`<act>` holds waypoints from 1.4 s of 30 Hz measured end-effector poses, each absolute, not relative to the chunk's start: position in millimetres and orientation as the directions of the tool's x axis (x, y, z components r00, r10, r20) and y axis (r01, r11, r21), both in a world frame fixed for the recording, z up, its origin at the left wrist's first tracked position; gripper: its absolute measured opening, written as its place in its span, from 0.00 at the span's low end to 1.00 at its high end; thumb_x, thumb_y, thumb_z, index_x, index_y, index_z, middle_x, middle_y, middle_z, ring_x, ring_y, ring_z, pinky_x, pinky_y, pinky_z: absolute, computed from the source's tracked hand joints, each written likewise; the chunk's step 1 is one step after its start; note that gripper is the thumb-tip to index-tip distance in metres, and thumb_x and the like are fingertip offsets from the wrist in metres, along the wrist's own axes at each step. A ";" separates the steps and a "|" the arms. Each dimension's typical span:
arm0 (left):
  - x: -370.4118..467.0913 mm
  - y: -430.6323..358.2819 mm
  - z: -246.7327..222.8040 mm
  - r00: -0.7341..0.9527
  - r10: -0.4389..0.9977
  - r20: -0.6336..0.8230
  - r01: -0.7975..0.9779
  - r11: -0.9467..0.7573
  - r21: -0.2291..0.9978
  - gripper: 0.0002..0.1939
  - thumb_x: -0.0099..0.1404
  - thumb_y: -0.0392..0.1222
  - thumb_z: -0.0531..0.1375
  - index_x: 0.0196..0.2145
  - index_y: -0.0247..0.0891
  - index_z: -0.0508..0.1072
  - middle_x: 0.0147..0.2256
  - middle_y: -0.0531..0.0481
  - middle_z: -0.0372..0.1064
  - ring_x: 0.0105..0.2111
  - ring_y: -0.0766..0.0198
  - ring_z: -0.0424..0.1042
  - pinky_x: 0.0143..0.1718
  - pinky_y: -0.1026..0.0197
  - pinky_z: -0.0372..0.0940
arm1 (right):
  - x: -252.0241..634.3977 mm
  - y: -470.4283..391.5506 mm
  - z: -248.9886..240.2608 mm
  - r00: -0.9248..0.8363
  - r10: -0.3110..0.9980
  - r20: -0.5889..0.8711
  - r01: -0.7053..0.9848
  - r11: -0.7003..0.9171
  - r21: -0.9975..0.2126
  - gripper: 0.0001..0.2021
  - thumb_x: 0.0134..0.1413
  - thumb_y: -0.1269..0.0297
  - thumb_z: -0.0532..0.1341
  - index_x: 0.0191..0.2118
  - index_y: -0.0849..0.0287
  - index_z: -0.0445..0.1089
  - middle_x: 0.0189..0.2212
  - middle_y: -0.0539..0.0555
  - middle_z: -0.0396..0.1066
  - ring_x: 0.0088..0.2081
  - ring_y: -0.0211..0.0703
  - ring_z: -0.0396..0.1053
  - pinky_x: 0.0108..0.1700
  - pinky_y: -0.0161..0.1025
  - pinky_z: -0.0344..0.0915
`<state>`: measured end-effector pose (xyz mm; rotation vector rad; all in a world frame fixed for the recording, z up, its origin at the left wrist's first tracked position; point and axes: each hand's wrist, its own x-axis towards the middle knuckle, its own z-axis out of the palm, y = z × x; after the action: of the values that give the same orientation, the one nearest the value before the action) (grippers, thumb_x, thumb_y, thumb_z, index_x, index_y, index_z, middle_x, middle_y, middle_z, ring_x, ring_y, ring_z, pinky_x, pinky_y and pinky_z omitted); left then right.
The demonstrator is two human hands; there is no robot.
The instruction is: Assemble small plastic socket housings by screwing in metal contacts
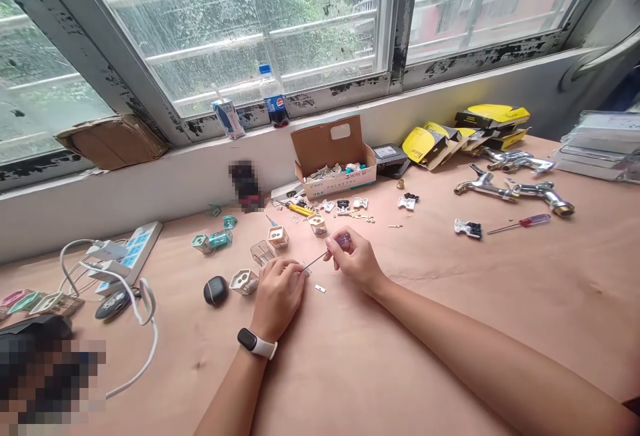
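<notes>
My right hand (356, 261) is closed round the purplish transparent handle of a screwdriver (316, 261), whose thin shaft points left and down. The tip meets a small part (307, 271) at the fingertips of my left hand (283, 288). Those left fingers are bent and pressed together low over the table; what they pinch is mostly hidden. Just right of them lies a small flat blade (321, 289). A cream two-hole pencil sharpener (243, 281) sits beside my left hand, with a transparent shavings case (262, 253) behind it. Two more cream sharpeners (278, 237) stand farther back.
An open carton (340, 179) of small parts stands by the wall, with a yellow cutter (301, 210) before it. Teal sharpener pieces (220, 239), a black case (216, 291) and a power strip (135, 256) lie left. Taps (487, 185) and another screwdriver (523, 223) lie right.
</notes>
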<state>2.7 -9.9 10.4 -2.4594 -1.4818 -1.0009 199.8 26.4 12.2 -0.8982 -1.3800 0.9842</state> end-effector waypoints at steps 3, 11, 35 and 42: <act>1.6 -9.0 9.5 0.307 0.753 0.582 0.822 -0.518 0.237 0.04 0.70 0.37 0.58 0.37 0.40 0.73 0.38 0.48 0.73 0.41 0.57 0.69 0.45 0.52 0.63 | 199.5 25.5 14.5 -0.046 0.935 0.352 -0.035 0.351 -0.936 0.14 0.62 0.52 0.61 0.35 0.58 0.63 0.24 0.52 0.74 0.21 0.35 0.68 0.24 0.31 0.63; 0.5 -8.7 9.3 0.315 0.752 0.579 0.818 -0.524 0.237 0.05 0.70 0.37 0.58 0.36 0.40 0.73 0.38 0.48 0.73 0.41 0.57 0.69 0.45 0.52 0.63 | 198.8 25.1 17.2 -0.044 0.925 0.377 -0.010 0.377 -0.926 0.14 0.62 0.52 0.61 0.34 0.59 0.63 0.25 0.53 0.74 0.23 0.36 0.70 0.25 0.32 0.65; -1.0 -8.6 9.0 0.294 0.764 0.574 0.818 -0.512 0.263 0.04 0.70 0.39 0.57 0.37 0.41 0.72 0.39 0.48 0.73 0.41 0.56 0.70 0.46 0.51 0.64 | 198.2 22.7 16.8 -0.079 0.885 0.458 0.075 0.463 -0.883 0.07 0.62 0.61 0.60 0.35 0.58 0.64 0.26 0.51 0.75 0.25 0.36 0.71 0.28 0.32 0.65; -0.7 -10.3 9.9 0.294 0.787 0.542 0.864 -0.461 0.202 0.15 0.64 0.44 0.62 0.48 0.39 0.69 0.45 0.42 0.72 0.51 0.47 0.68 0.53 0.44 0.63 | 198.2 23.6 15.4 -0.068 0.888 0.456 0.100 0.460 -0.882 0.08 0.63 0.59 0.59 0.35 0.58 0.64 0.26 0.51 0.74 0.26 0.37 0.72 0.29 0.32 0.65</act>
<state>-0.7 -10.3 9.9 -2.4202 -1.5544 -0.8950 198.2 23.6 15.4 -0.9052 -1.5109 0.8214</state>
